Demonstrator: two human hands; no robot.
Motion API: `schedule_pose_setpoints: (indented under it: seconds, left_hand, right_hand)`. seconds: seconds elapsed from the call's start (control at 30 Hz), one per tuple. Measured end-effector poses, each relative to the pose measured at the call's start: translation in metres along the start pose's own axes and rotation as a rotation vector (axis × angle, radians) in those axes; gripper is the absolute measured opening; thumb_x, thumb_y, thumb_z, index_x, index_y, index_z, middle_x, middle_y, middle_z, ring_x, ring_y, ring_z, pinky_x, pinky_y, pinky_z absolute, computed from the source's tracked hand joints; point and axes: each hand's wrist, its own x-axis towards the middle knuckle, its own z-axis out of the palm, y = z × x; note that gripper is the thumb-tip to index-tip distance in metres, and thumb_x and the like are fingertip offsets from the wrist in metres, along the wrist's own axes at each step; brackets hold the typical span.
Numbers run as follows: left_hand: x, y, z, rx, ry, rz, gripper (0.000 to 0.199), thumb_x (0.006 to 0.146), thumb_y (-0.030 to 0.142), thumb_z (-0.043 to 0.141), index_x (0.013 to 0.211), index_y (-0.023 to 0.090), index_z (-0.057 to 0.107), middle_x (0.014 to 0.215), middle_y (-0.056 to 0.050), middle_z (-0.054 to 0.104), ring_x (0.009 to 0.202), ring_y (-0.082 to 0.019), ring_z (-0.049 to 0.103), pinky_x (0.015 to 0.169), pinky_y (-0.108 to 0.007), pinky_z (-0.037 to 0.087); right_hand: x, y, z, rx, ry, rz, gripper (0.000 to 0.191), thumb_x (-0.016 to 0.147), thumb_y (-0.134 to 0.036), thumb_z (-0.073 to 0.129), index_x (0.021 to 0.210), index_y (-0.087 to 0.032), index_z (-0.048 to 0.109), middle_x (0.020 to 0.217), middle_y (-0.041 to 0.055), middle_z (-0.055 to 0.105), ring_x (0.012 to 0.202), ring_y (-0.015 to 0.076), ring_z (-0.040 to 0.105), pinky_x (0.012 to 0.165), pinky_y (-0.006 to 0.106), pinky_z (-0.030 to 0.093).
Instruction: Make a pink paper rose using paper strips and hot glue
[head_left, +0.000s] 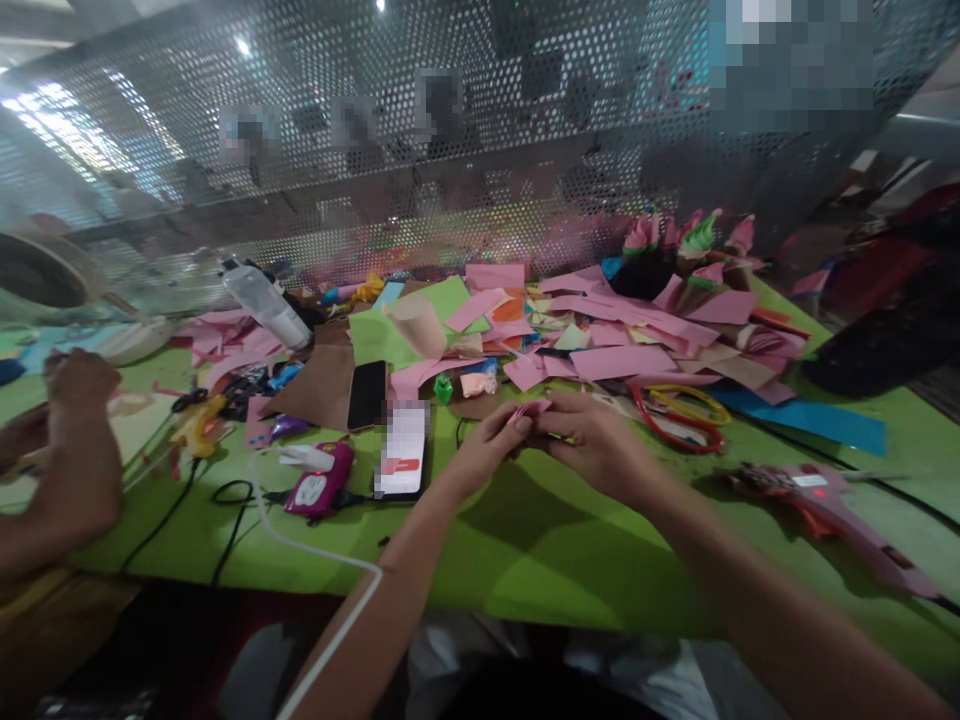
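Head view: small pink piece [534, 407] is between both hands, above the near part of the green tabletop [570, 570]. Left hand [491, 438] has it pinched, thumb on top; right hand [592, 432] grips its other side, fingers close together. Fingertips partly hidden, exact fold can't be told.

Just beyond: small green piece [443, 389], then a loose heap of pink strips [622, 362]. Right of the hands: red loop handle [703, 447] and yellow one [726, 410], blue sheet [832, 420], pink glue gun [832, 510] on its side. Left: lit phone [409, 450], dark phone [367, 395], magenta power block [321, 488], yellow glue gun [196, 428]. Far left, co-worker's hand [81, 378]. Perforated metal panel [487, 170] behind.
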Motion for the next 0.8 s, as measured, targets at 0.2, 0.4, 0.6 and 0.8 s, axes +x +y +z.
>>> schedule_pose_setpoints:
  seconds: [0.2, 0.4, 0.6, 0.8]
  left_hand:
    - [0.0002, 0.0015, 0.0, -0.023, 0.028, 0.009, 0.069, 0.07, 0.07, 0.068, 0.118, 0.02, 0.069, 0.071, 0.001, 0.052, 0.062, -0.01, 0.039, 0.055, -0.022, 0.031]
    - [-0.0016, 0.0012, -0.0023, -0.043, -0.027, -0.021, 0.079, 0.067, 0.074, 0.069, 0.127, 0.023, 0.065, 0.072, 0.001, 0.054, 0.056, -0.007, 0.031, 0.052, -0.022, 0.022]
    - [-0.002, -0.0001, -0.004, -0.091, -0.029, -0.053, 0.077, 0.063, 0.071, 0.074, 0.123, 0.022, 0.068, 0.074, 0.0, 0.056, 0.06, -0.008, 0.041, 0.057, -0.022, 0.033]
    - [-0.001, -0.0044, -0.0048, -0.112, -0.024, -0.074, 0.076, 0.065, 0.067, 0.074, 0.126, 0.021, 0.066, 0.075, -0.001, 0.06, 0.064, -0.01, 0.049, 0.061, -0.023, 0.038]
  right_hand:
    - [0.0011, -0.0004, -0.0006, 0.119, -0.017, -0.048, 0.023, 0.09, -0.014, 0.057, 0.088, -0.024, 0.077, 0.093, 0.0062, 0.073, 0.089, 0.0196, 0.068, 0.08, 0.031, 0.053]
    - [0.0011, 0.0007, -0.0026, 0.141, 0.007, -0.003, 0.018, 0.09, -0.016, 0.06, 0.085, -0.025, 0.074, 0.09, 0.0048, 0.072, 0.086, 0.019, 0.068, 0.075, 0.03, 0.053]
    - [0.0007, 0.0006, -0.0056, 0.066, 0.015, -0.03, 0.015, 0.09, -0.017, 0.061, 0.078, -0.021, 0.069, 0.082, 0.0045, 0.068, 0.076, 0.0169, 0.064, 0.066, 0.027, 0.048]
    - [-0.0001, 0.0015, -0.0064, 0.071, 0.04, 0.003, 0.016, 0.088, -0.019, 0.065, 0.072, -0.02, 0.066, 0.076, 0.0024, 0.065, 0.072, 0.0153, 0.062, 0.063, 0.025, 0.046]
